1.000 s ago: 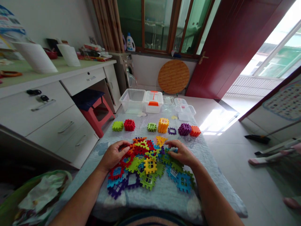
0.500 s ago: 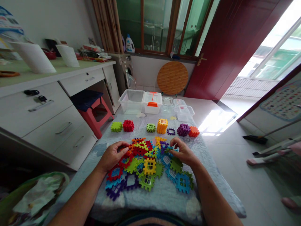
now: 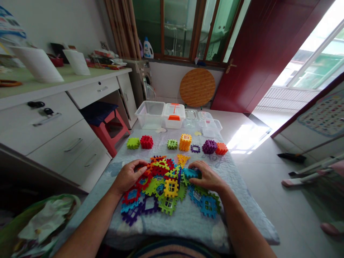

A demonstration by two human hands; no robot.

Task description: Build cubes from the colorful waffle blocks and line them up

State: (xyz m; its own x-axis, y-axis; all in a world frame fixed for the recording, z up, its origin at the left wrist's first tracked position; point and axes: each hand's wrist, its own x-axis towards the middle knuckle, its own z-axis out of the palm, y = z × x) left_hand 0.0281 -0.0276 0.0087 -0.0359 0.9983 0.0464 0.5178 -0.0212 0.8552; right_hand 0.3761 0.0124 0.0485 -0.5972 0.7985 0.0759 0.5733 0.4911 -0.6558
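Note:
A loose heap of toothed plastic building pieces [image 3: 150, 186] lies on the cloth in front of me, in red, green, blue, purple, yellow and orange. At the heap's left side my left hand [image 3: 130, 176] rests against the red and orange pieces, its fingers curved and thumb apart. My right hand [image 3: 206, 175] is on the heap's right side, with thumb and fingers around a blue toothed piece [image 3: 191, 173]. A yellow window piece [image 3: 171, 188] lies on top near the middle. An orange-yellow triangular piece [image 3: 183, 159] sits at the back of the heap.
Behind the heap stand a red stack [image 3: 146, 142], a yellow stack [image 3: 185, 142], a purple stack [image 3: 209, 146] and other sorted pieces. Clear plastic boxes [image 3: 150, 114] line the table's far edge. A stool [image 3: 107, 125] is at left; a waste bin [image 3: 72, 200] is low left.
My right hand has shifted slightly left and closed around a blue piece. Purple pieces near it have moved, one now standing on edge. My left hand stays nearly in place.

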